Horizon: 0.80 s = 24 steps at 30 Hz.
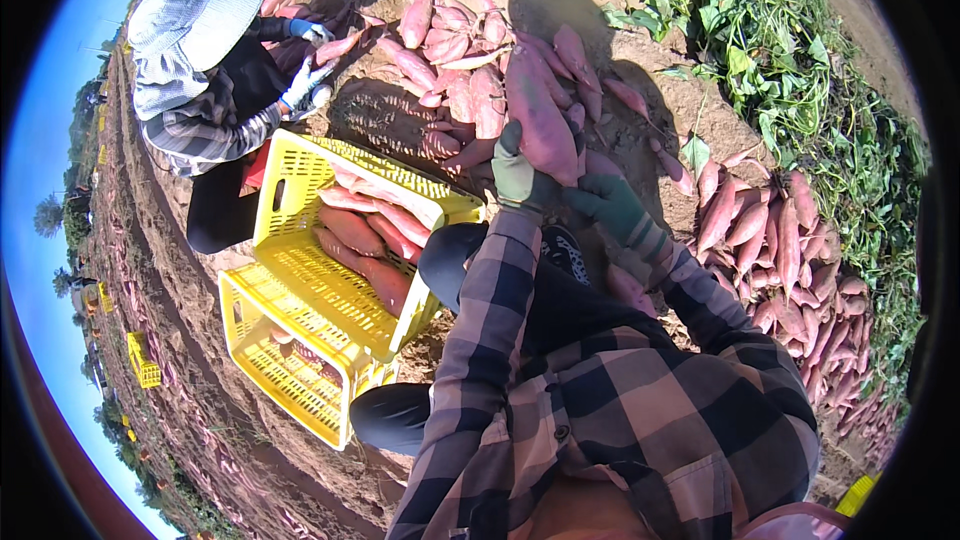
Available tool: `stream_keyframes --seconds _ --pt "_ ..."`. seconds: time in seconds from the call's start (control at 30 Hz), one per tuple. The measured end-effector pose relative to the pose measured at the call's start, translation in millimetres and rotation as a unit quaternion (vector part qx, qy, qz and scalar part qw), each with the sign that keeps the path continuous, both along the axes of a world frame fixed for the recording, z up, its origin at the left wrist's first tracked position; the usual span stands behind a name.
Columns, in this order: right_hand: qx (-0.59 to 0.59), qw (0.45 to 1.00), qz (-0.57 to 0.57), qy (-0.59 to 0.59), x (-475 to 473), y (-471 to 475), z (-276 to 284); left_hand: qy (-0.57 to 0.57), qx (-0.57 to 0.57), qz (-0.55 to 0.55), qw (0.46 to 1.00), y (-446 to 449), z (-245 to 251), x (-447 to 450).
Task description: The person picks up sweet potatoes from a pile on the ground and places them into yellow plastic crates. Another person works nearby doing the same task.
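Observation:
My left hand [519,174], in a grey-green work glove, grips a large pink sweet potato [541,116] near its lower end. The root points up and away from me over a loose pile of sweet potatoes [457,37] on the soil. My right hand [611,206], gloved in green, is curled close to the lower tip of the large root. Its fingers are partly hidden, so whether it grips anything is unclear. To the left, a yellow plastic crate [322,300] lies tilted, with several sweet potatoes [367,228] inside.
A second yellow crate [247,360] stands beside the first. At upper left a co-worker [210,112] in a wide hat and gloves handles a sweet potato [337,49]. A long heap of sweet potatoes [787,262] lies at right, bordered by cut green vines [810,82].

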State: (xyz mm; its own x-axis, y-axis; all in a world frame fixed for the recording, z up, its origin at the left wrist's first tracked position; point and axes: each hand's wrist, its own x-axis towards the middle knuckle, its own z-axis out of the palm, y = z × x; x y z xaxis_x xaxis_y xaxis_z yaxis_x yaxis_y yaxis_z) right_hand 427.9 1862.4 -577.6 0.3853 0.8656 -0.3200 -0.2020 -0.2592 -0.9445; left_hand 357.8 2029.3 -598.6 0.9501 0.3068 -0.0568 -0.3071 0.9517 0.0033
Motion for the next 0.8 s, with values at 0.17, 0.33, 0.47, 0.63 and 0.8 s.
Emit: stream_keyframes --seconds 0.17,0.33,0.47,0.63,0.8 --pt "0.135 0.719 0.041 -0.681 13 -19 -1 0.044 0.045 -0.003 0.998 -11 16 9" --pt "0.108 0.786 -0.013 -0.608 6 -29 5 -0.066 0.025 -0.020 0.997 0 -11 14" --pt "0.059 0.926 0.021 -0.371 -9 -22 23 -0.018 0.035 0.003 0.999 -1 -8 11" --pt "0.059 0.956 0.012 -0.288 -12 -21 7 0.057 0.063 0.029 0.996 -4 7 10" --pt "0.123 0.863 0.048 -0.487 -7 -25 22 0.133 0.123 0.074 0.981 -3 10 1"
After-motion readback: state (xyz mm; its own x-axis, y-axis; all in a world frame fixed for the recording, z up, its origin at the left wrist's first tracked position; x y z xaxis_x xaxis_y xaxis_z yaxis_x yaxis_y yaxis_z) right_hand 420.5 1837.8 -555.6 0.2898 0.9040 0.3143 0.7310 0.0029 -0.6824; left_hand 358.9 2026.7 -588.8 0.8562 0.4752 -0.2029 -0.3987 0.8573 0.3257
